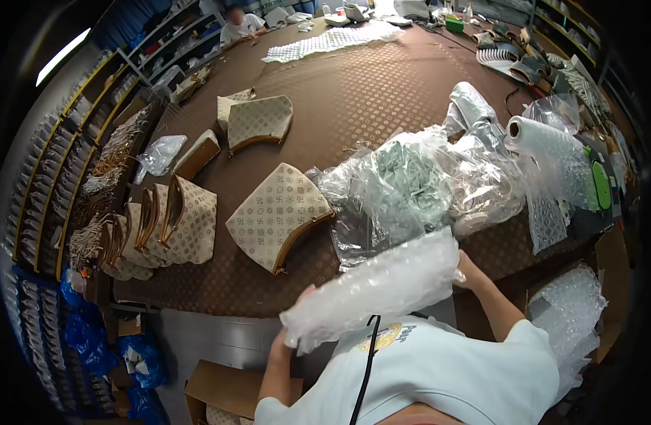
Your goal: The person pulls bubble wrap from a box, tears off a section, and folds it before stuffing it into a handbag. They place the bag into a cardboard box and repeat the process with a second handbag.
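Observation:
A thick bundle of white bubble wrap point(379, 283) is held in front of my chest, tilted with its right end higher. My left hand point(281, 343) grips its left end, most of the fingers hidden by the wrap. At the right end, my right hand point(468, 268) is closed on the edge. Whatever lies inside the bundle is hidden. Beyond it, a patterned beige bag point(277, 216) with brown trim lies flat on the brown-covered table point(339, 95). Clear plastic bags point(410, 173) with pale green contents are heaped just past the wrap.
Several similar bags point(191, 219) stand in a row at the table's left edge; two more point(261, 120) lie farther back. A plastic film roll point(548, 138) lies at the right. Below are an open cardboard box point(226, 382) and more bubble wrap point(569, 319). A person point(240, 27) sits across.

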The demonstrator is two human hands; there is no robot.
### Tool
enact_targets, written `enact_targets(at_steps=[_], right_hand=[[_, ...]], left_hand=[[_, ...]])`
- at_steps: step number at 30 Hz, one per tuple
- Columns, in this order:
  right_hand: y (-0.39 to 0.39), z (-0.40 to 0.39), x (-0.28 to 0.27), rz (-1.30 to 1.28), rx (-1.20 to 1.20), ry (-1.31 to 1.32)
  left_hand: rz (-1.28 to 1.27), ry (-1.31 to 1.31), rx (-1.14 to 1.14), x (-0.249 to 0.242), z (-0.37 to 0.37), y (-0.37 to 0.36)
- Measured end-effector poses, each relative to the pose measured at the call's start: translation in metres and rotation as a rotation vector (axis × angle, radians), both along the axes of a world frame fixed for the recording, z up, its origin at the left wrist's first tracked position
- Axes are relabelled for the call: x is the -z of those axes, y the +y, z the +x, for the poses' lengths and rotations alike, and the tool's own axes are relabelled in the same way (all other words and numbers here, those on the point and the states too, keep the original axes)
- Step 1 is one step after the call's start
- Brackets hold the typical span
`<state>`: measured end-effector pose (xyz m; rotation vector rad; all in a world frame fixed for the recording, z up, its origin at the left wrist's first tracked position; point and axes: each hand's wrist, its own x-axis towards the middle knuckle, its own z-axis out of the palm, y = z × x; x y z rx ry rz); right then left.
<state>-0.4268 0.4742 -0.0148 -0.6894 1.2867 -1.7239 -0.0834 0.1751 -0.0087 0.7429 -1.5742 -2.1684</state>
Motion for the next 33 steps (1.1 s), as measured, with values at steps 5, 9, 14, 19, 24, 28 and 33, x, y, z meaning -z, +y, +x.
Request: enact_targets(at_steps=[5, 9, 14, 19, 24, 28, 33], right_hand=[[0.042, 0.073, 0.025, 0.112, -0.09, 0.537], [0.004, 0.074, 0.014, 0.145, 0.199, 0.791], [-0.114, 0.049, -0.026, 0.497, 0.401, 0.742], [-0.121, 0.056, -0.049, 0.15, 0.384, 0.96], [-0.12, 0.058, -0.038, 0.044, 0.093, 0.707], [-0.117, 0.037, -0.074, 0.243, -0.222, 0.568], [-0.113, 0.034, -0.061, -0.017, 0.015, -0.214]], left_hand=[[0.805, -0.096, -0.138, 0.05, 0.025, 0.075], [-1.711, -0.01, 0.13, -0.018, -0.038, 0.094], [-1.151, -0.143, -0.246, -0.027, -0.158, 0.11], [-0.786, -0.305, -0.286, -0.069, -0.193, 0.068], [-1.247, -0.464, -0.184, -0.079, -0.203, 0.081], [-1.158, -0.3, -0.207, -0.076, -0.212, 0.11], [-1.468, -0.257, -0.077, -0.071, -0.214, 0.131]])
